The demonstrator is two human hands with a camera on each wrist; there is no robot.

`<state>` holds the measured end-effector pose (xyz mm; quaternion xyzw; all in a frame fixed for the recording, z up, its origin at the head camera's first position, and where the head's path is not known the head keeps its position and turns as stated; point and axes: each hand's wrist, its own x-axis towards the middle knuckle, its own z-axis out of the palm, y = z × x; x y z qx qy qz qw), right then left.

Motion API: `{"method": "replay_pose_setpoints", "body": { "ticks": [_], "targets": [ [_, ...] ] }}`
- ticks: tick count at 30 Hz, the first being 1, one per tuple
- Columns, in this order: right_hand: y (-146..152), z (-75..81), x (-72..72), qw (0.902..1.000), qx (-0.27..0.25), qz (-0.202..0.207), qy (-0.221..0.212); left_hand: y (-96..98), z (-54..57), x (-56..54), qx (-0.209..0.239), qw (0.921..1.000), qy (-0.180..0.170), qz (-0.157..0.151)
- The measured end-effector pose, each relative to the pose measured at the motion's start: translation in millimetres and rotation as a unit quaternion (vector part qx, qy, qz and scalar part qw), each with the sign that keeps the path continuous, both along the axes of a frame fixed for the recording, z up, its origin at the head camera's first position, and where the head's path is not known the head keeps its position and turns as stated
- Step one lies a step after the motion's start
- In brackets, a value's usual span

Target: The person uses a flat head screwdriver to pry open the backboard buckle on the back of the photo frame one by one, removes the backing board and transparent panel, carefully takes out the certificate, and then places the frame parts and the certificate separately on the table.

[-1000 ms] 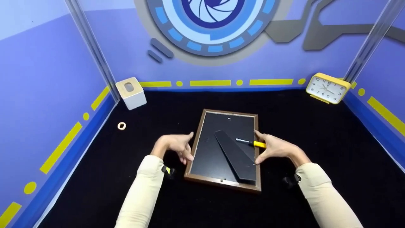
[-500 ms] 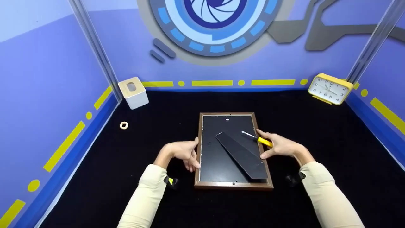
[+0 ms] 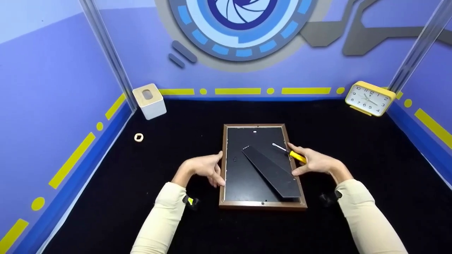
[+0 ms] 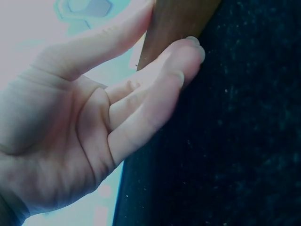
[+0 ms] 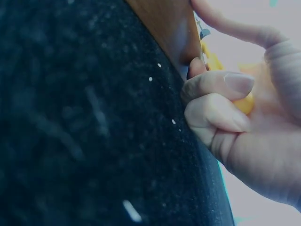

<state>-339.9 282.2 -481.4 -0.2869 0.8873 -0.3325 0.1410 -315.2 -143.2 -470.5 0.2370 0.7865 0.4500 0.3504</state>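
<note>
A brown picture frame lies face down on the black cloth, showing its black back panel. A black easel stand slants across that panel. At the left edge, my left hand grips the frame, thumb on top; the left wrist view shows its fingertips against the wooden side. My right hand holds a yellow-handled screwdriver under curled fingers, while its thumb and index finger touch the frame's right edge. The screwdriver's metal shaft points over the panel.
A white tissue box with a wooden lid stands at the back left, with a small pale ring-like piece nearer on the cloth. In the back right corner stands a yellow alarm clock. Printed blue walls enclose three sides.
The frame has turned slightly counterclockwise, its near end swinging right, so it now lies squarer. Both hands moved with it, and the screwdriver tilts more. Little differs over the last half second.
</note>
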Motion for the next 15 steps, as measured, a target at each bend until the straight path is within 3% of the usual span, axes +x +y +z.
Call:
{"method": "replay_pose_setpoints", "body": {
  "ticks": [10,15],
  "targets": [
    [-1.5,2.8,6.3,0.9997,0.020,-0.011,-0.005,-7.0,-8.0,-8.1,0.045,0.9988,-0.014,0.009],
    [-1.1,4.1,3.6,0.9979,-0.055,-0.034,-0.003,-9.0,-9.6,-8.4,0.037,0.9992,-0.001,0.016]
  ]
}}
